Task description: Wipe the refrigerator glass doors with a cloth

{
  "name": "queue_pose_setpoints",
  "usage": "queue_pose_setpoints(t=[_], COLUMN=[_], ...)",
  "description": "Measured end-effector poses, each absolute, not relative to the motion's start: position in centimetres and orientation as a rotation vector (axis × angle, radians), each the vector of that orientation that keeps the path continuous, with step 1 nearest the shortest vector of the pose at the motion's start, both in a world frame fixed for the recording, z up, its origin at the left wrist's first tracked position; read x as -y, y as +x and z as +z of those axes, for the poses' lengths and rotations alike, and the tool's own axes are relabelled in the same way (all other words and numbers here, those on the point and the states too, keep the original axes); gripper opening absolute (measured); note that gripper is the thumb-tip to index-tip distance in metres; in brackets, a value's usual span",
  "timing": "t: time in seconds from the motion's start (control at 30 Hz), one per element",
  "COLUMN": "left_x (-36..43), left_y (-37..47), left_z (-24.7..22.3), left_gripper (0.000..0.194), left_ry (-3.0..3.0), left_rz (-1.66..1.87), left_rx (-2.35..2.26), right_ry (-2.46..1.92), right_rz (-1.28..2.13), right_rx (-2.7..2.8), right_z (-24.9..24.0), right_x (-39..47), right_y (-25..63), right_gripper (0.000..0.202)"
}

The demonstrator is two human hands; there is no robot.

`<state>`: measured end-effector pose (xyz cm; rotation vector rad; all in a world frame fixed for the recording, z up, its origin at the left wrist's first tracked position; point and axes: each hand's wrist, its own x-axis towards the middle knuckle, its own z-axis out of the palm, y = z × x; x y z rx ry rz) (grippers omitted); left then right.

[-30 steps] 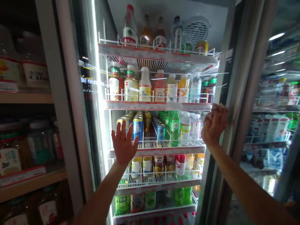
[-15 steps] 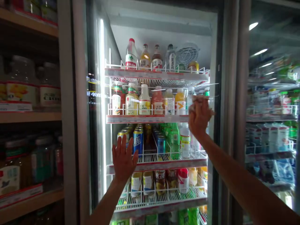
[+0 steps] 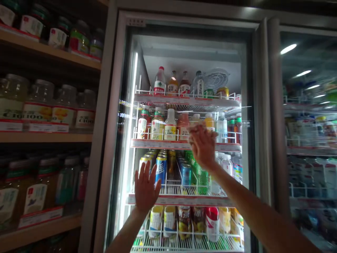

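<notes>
A closed glass door [image 3: 184, 45] fronts a lit drinks fridge. My left hand [image 3: 146, 189] lies flat toward the glass with its fingers spread, in front of the shelf of cans [image 3: 161, 168], and holds nothing. Higher and to the right, my right hand [image 3: 204, 147] presses a crumpled pale cloth [image 3: 197, 130] to the glass, before the second row of bottles. Its fingers are bent over the cloth and somewhat blurred. The cloth hides part of the bottles behind it.
Wooden shelves [image 3: 50, 137] with bottled drinks stand on the left. A metal frame [image 3: 276, 123] divides this door from another glass-fronted fridge on the right. Reflections of lights show on the glass.
My right hand has moved left across the glass with the cloth, from near the right frame toward the middle. My left hand stays spread before the cans. The camera view has shifted left and up.
</notes>
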<state>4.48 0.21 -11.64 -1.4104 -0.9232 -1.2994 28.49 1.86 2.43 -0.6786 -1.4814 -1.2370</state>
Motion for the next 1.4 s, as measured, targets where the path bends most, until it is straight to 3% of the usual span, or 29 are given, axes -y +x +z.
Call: queue_pose_setpoints(t=[0.1,0.3,0.53,0.6,0.73,0.8,0.87,0.93,1.07,1.3,1.4], left_x=[-0.2,-0.4,-0.6,-0.7,-0.4,-0.1,0.4,1.1,2.2,3.1,4.1], left_y=[3.5,0.6,0.6,1.0,2.2,2.8,3.2,3.6,4.9,8.4,9.6], left_z=[-10.8,-9.5,-10.0,-10.0,-9.9,-10.4,-11.9,-14.4,-19.9,-23.3,-25.1], left_gripper=[0.064,0.058,0.059,0.058,0.057,0.057,0.058,0.059,0.062,0.063,0.064], left_ry=[-1.379,-1.401,-1.440,-1.447,-1.446,-1.460,-1.503,-1.555,-1.585,-1.518,-1.542], left_rz=[-1.309,-1.247,-1.300,-1.326,-1.391,-1.408,-1.393,-1.355,-1.267,-1.289,-1.229], left_rx=[0.917,0.934,0.929,0.933,0.990,1.036,1.082,1.125,1.215,1.389,1.450], right_ry=[-0.567,-0.760,-0.805,-0.826,-0.955,-0.974,-0.960,-0.915,-0.692,-0.606,-0.405], right_rz=[-1.393,-1.237,-1.280,-1.294,-1.212,-1.178,-1.180,-1.199,-1.170,-1.045,-1.086], right_rx=[1.764,1.356,1.722,1.730,1.298,1.232,1.336,1.556,2.053,2.076,2.295], right_z=[0.6,-0.1,-17.8,-17.7,-10.1,-8.5,-11.2,-17.1,-26.5,-20.8,-23.3], right_x=[-1.2,-2.1,0.2,0.4,-1.2,-1.8,-1.5,-0.3,2.1,0.4,0.9], right_y=[27.2,34.2,37.4,38.7,42.2,43.2,43.2,42.4,40.6,37.5,37.2], right_gripper=[0.044,0.047,0.059,0.059,0.055,0.054,0.055,0.056,0.040,0.039,0.042])
